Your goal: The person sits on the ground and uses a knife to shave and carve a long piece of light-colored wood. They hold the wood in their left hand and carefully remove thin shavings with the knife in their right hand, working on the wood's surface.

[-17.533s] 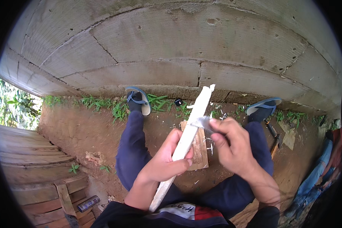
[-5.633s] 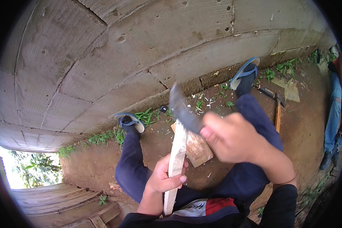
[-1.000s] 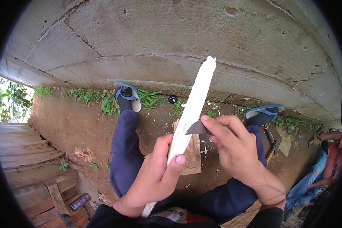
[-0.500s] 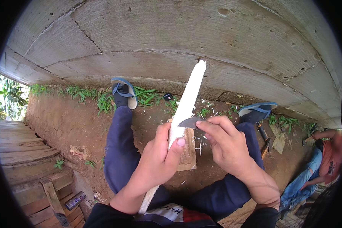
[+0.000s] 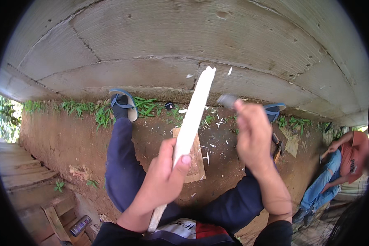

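Observation:
A long, pale, peeled wooden stick [image 5: 192, 118] slants up from my lap, its far end roughly cut. My left hand [image 5: 165, 174] is wrapped round its lower part, thumb on top. To the right of the stick, apart from it, my right hand [image 5: 253, 137] grips a knife; the short grey blade [image 5: 227, 100] points left and is blurred by motion. The knife's handle is hidden in my fingers. Two pale shavings hang in the air on either side of the stick's tip. Under the stick lies a flat wooden board [image 5: 197, 166] on the ground.
A grey block wall [image 5: 151, 74] rises ahead, with grass [image 5: 104, 117] along its foot. Shavings litter the brown soil. By my right leg lies a dark-headed tool [image 5: 278, 148]. Wooden planks [image 5: 24, 168] and a can [image 5: 80, 226] are at left; a seated person [image 5: 336, 168] is at right.
My right hand has swung the knife off the stick, forward and to the right. Fresh shavings have flown off near the tip. My left hand keeps its hold.

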Demonstrator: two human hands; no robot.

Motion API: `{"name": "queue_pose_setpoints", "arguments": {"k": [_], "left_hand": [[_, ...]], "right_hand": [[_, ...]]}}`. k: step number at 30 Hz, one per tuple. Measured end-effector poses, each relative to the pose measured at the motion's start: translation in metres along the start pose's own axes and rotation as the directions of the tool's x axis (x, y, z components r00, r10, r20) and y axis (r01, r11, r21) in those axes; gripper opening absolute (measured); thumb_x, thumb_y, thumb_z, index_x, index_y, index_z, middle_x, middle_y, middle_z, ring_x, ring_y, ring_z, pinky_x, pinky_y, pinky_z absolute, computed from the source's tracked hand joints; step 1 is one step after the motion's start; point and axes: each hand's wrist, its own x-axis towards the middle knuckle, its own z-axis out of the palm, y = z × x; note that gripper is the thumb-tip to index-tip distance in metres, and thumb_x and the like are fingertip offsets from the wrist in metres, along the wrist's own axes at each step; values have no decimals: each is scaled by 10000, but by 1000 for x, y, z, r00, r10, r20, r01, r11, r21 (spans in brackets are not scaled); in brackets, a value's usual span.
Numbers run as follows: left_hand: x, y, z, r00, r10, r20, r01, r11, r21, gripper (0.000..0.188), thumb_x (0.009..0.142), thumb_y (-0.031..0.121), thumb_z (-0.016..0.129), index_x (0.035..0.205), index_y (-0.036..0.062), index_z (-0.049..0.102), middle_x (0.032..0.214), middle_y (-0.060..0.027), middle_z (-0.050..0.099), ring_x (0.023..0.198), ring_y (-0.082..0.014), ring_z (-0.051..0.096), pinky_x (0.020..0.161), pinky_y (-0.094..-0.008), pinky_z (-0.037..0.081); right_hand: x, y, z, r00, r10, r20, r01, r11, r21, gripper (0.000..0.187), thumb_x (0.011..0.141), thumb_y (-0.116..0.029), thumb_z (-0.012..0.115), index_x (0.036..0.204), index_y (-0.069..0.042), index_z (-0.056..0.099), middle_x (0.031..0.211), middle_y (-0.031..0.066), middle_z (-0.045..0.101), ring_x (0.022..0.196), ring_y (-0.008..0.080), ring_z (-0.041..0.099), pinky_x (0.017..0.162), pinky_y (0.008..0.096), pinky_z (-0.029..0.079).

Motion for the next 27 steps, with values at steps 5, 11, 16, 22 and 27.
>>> {"name": "queue_pose_setpoints", "arguments": {"k": [5,11,16,22,27], "left_hand": [[-1,-13,-7,996,20,88,2,970,-242,387,998,304,458,1231,3,390,810,-16,509,580,-96,480,539,-252,413],[-17,-6,11,895,-58,441,226,913,-339,411,1004,362,425,1233,28,358,850,-33,478,624,-75,446,550,-212,383],[-17,-5,5,892,-2,452,231,862,-452,423,998,376,434,1233,32,362,857,-44,478,640,-85,451,575,-214,387],[-9,-8,-3,952,-84,295,217,865,-452,470,979,418,460,1259,49,379,811,-54,493,589,-88,463,546,-209,398],[-5,-11,2,954,-45,298,183,873,-452,421,1010,370,416,1228,19,339,822,-19,456,582,-60,422,508,-214,391]], "right_hand": [[-30,-39,17,983,-24,183,7,996,92,528,722,84,588,1195,-147,623,957,93,567,642,233,622,519,341,524],[14,-4,-12,984,155,-91,-152,988,40,295,846,78,529,1105,-19,632,924,159,601,782,259,606,679,324,494],[-7,-7,-17,958,266,-104,-253,960,124,218,910,38,505,1093,-1,616,955,141,584,834,234,583,744,296,462],[-21,-20,-22,978,207,29,-209,955,211,213,875,0,581,1080,-46,616,947,129,579,788,244,589,692,318,482],[-34,-35,-8,976,39,212,-89,969,232,369,758,89,613,1076,-96,646,928,129,560,655,260,583,550,327,502]]}}
